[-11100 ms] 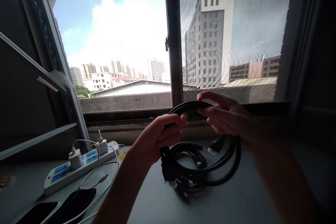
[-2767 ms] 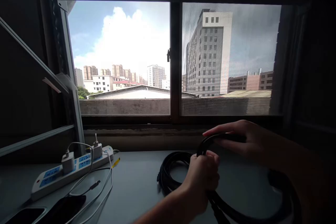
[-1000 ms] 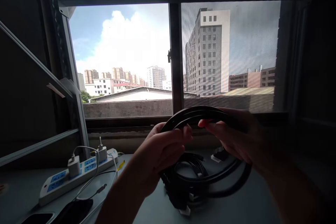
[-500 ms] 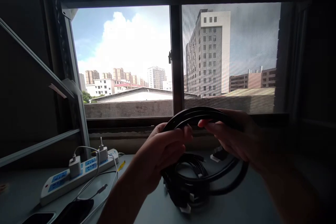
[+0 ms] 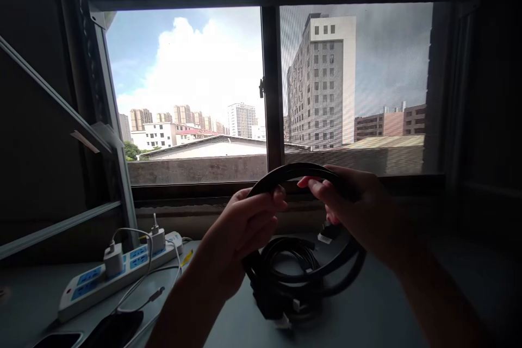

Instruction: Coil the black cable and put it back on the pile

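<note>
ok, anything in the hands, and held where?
A cable, looped: left hand grips the loop's upper left, right hand its upper right.

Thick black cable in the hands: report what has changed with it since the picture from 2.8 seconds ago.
The thick black cable has moved left, from beside the smaller cable coil to in front of it. The left hand shifted left with it; the right hand moved slightly left and up. Both held it then and hold it now. The power strip and its two white adapters stayed put.
</note>
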### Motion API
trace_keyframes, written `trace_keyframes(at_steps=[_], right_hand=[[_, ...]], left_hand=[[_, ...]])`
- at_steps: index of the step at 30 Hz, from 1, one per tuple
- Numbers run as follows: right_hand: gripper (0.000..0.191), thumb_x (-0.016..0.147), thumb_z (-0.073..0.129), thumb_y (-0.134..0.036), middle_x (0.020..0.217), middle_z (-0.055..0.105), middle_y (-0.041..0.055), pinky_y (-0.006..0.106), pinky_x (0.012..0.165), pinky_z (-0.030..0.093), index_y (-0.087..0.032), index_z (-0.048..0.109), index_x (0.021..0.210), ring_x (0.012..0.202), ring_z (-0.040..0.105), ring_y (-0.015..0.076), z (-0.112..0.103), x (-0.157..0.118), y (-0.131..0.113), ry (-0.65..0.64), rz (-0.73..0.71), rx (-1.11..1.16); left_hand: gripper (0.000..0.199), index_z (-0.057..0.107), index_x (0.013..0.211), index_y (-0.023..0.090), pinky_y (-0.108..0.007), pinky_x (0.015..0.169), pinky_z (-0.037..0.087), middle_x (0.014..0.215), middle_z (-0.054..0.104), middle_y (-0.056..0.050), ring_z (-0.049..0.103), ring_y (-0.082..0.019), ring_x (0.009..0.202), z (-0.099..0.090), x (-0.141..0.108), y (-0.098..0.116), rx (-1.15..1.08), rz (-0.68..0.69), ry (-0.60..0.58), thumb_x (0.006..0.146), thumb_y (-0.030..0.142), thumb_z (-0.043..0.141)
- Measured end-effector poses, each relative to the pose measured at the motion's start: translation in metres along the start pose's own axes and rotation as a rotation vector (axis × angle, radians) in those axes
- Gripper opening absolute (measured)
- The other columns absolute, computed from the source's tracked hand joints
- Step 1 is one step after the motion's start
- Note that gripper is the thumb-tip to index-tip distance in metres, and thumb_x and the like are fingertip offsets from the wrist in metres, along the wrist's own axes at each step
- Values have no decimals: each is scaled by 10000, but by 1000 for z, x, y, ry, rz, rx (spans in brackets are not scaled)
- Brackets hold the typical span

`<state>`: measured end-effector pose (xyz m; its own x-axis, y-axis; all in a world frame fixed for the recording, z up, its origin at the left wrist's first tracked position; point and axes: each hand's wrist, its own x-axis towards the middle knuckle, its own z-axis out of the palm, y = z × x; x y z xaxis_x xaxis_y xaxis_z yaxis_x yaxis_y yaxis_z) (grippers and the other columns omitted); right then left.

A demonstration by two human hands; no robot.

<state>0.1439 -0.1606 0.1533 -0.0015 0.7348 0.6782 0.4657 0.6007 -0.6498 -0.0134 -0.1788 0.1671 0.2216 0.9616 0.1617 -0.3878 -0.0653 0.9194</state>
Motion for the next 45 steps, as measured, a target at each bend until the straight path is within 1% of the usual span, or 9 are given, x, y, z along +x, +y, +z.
trace_keyframes(at_steps=[5, 9, 15, 22, 27, 33, 38, 41, 45], right_hand=[[253, 756, 464, -428, 537, 479, -25, 192, 418, 361, -209, 589, 764, 455, 457, 87, 4, -3, -3, 82, -6, -243], [275, 747, 469, -426, 586, 540, -20, 206, 438, 374, -242, 604, 901, 463, 476, 96, 5, -3, 0, 87, -8, -355], [315, 765, 446, -438, 590, 568, -11, 207, 441, 377, -217, 572, 951, 473, 512, 109, 2, -5, 1, 20, -5, -376], [376, 757, 461, -445, 572, 587, -21, 226, 475, 391, -220, 549, 1046, 498, 556, 128, 0, -7, 2, -12, 38, -398], [292, 762, 450, -445, 586, 580, -18, 226, 485, 388, -221, 568, 907, 502, 549, 119, -2, -7, 1, -40, 31, -394], [324, 755, 456, -463, 575, 547, -20, 223, 469, 390, -207, 575, 914, 481, 534, 114, -7, -3, 6, -98, 57, -327], [382, 760, 448, -486, 588, 549, -23, 233, 481, 411, -207, 559, 995, 509, 561, 129, -11, 1, 10, -128, 89, -308], [349, 767, 437, -487, 570, 542, -24, 228, 460, 408, -202, 569, 918, 492, 554, 126, -16, 2, 13, -151, 90, -323], [318, 772, 432, -468, 548, 550, -18, 219, 424, 404, -177, 553, 729, 415, 525, 105, -20, 4, 18, -227, 96, -325]], left_hand=[[83, 553, 602, 150, -94, 301, 160, 441, 376, 85, 226, 27, 322, -1, -2, 1, 32, 20, 66, 585, 101, 618], [76, 555, 593, 143, -101, 287, 109, 412, 349, 93, 185, 33, 296, -3, -2, 0, 49, 25, 17, 572, 126, 627], [112, 544, 594, 151, -105, 296, 162, 371, 315, 112, 165, 31, 277, -4, -4, -1, 46, 37, 58, 564, 137, 651], [83, 563, 596, 147, -104, 309, 110, 421, 292, 89, 189, 23, 327, -4, -3, -1, 84, 29, -26, 578, 171, 641], [91, 564, 624, 155, -92, 324, 150, 482, 372, 73, 268, 18, 364, -1, -4, -2, 91, 2, 70, 566, 153, 635], [104, 540, 629, 150, -114, 314, 82, 444, 249, 93, 154, 19, 338, 3, -2, -8, 64, -6, -43, 586, 195, 624], [107, 526, 675, 155, -113, 312, 91, 474, 311, 91, 164, 24, 335, 7, -1, -16, 53, -44, -15, 613, 198, 602], [88, 510, 667, 158, -107, 314, 103, 485, 334, 91, 162, 26, 336, 10, -1, -23, 34, -36, -47, 640, 189, 588], [77, 488, 608, 161, -138, 301, 74, 408, 226, 99, 120, 0, 322, 17, -3, -31, 28, -50, -219, 674, 167, 527]])
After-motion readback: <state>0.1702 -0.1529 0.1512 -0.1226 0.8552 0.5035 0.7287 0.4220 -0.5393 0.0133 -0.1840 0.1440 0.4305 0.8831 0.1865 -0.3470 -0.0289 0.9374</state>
